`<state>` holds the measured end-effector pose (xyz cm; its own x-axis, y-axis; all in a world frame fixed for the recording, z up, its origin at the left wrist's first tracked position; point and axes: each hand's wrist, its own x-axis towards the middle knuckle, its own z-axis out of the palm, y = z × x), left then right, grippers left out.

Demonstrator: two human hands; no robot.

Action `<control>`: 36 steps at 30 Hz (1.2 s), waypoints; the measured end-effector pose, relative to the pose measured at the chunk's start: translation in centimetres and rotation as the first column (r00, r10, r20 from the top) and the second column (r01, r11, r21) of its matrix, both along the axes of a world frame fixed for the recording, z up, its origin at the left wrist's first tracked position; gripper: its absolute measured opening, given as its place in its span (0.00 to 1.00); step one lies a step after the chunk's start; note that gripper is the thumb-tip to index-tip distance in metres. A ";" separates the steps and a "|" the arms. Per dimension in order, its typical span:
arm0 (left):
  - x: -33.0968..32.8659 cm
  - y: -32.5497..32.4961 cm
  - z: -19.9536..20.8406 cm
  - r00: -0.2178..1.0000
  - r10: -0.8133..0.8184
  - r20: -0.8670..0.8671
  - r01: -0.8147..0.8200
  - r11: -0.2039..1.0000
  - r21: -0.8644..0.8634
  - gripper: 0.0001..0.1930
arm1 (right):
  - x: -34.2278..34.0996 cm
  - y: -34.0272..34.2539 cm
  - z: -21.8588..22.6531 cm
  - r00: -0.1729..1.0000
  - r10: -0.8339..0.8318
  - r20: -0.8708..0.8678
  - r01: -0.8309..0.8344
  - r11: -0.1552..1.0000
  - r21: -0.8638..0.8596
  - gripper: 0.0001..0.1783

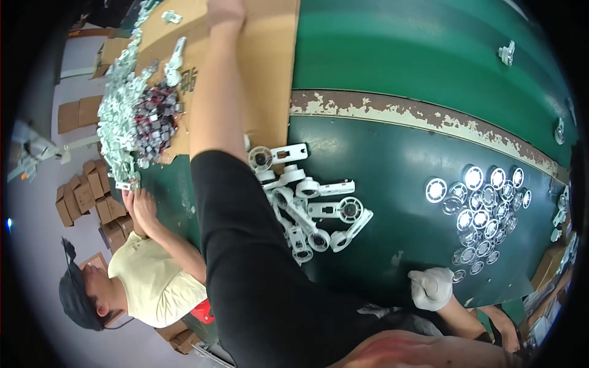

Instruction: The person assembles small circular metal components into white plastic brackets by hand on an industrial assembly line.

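My left arm in a black sleeve stretches far forward over a cardboard sheet point(264, 73). At its end my left hand point(226, 11) is cut off by the top edge, so its fingers do not show. My right hand point(431, 288), in a white glove, is closed near the table's front edge; whatever its curled fingers hold is hidden. Beside it, to the upper right, lie several round spoked fan covers point(481, 219), white and clear. Right of my left sleeve is a loose heap of white handheld-fan housings point(319, 211), some with round rings showing.
A worn metal strip point(423, 110) divides the dark green table point(380, 159) from a green belt point(399, 43) carrying a few white parts point(507, 54). At left are piled white parts point(119, 110) and grey components with red wires point(156, 116). A co-worker point(153, 276) handles a white piece there.
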<state>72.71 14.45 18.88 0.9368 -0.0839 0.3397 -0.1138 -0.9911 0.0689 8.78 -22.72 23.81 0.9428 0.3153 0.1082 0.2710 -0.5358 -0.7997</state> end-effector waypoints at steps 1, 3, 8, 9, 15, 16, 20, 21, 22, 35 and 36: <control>-1.7 1.0 -0.2 0.995 -0.084 -0.060 0.084 0.996 0.001 0.18 | 0.0 0.1 0.1 0.999 -0.016 0.031 0.015 1.000 0.010 0.16; -9.3 -0.8 -1.8 0.980 -0.189 0.056 0.189 0.982 0.007 0.11 | 0.0 0.3 -1.2 0.998 -0.059 0.021 0.058 0.998 0.037 0.14; -22.6 2.8 2.5 0.931 -0.365 -0.026 0.362 0.929 -0.081 0.07 | -0.2 0.6 0.0 0.998 -0.056 0.004 0.056 0.998 0.039 0.13; -24.9 2.9 2.9 0.901 -0.434 0.022 0.430 0.884 -0.184 0.07 | -0.1 0.9 0.3 0.996 -0.081 0.038 0.079 0.995 0.053 0.12; -36.2 3.1 4.5 0.906 -0.372 -0.202 0.242 0.847 -0.473 0.06 | -0.9 1.1 -0.1 0.995 -0.091 -0.043 0.093 0.995 0.045 0.09; -37.2 2.7 4.8 0.904 -0.390 -0.177 0.276 0.845 -0.458 0.06 | -1.0 1.1 -0.1 0.995 -0.089 -0.033 0.090 0.995 0.042 0.09; -40.4 1.8 6.2 0.901 -0.407 -0.149 0.302 0.836 -0.457 0.05 | -1.3 0.7 0.3 0.998 -0.064 -0.028 0.066 0.996 0.058 0.10; -41.1 1.8 6.6 0.909 -0.391 -0.147 0.285 0.838 -0.464 0.05 | -1.5 0.8 0.5 0.996 -0.060 -0.071 0.067 0.994 0.090 0.10; -41.7 1.3 7.1 0.906 -0.398 -0.146 0.292 0.836 -0.465 0.05 | -1.6 0.7 0.6 0.991 -0.059 -0.116 0.073 0.990 0.118 0.10; -57.9 -24.1 8.3 0.524 -0.767 0.370 0.841 0.396 -0.370 0.13 | 1.4 -1.8 2.3 0.859 -0.341 -0.381 0.509 0.494 0.705 0.20; -58.0 -24.2 8.1 0.510 -0.771 0.382 0.840 0.350 -0.415 0.14 | 1.4 -2.1 2.4 0.766 -0.346 -0.542 0.639 0.318 0.701 0.19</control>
